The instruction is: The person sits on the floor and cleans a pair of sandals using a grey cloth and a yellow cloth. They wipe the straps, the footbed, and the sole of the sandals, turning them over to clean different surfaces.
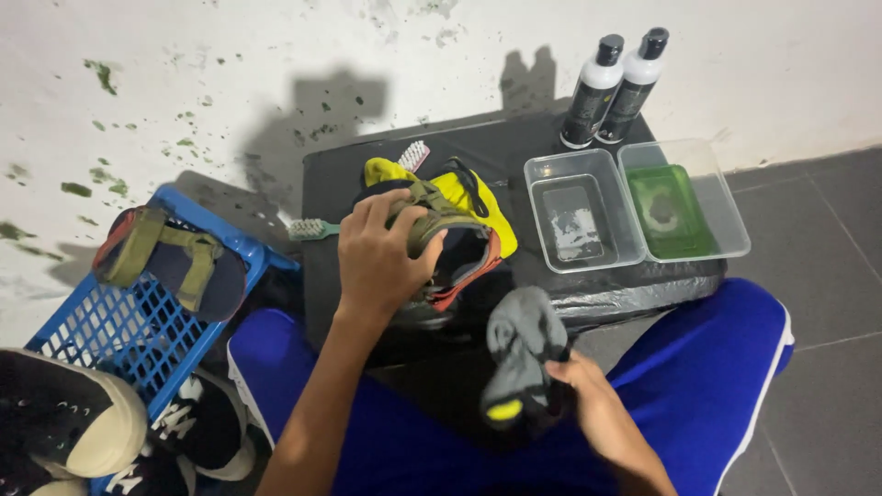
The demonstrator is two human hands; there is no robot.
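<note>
My left hand (378, 260) grips an olive-strapped sandal (450, 241) with a dark sole and orange edge, held tilted over the black-covered low table (514, 156). A yellow cloth (478, 197) lies under and behind the sandal. My right hand (588, 390) holds a bunched grey cloth (522, 354) with a yellow patch, above my lap in blue shorts. Two brushes lie on the table: a green-handled one (312, 229) at the left edge and a pink-bristled one (415, 154) behind the sandal.
Two clear plastic tubs stand on the table's right: one with a little foamy liquid (574, 225), one with green liquid (680, 207). Two black-and-white bottles (611, 87) stand behind them. A blue crate (129, 321) at left holds a matching sandal (170, 257); sneakers (73, 418) lie below it.
</note>
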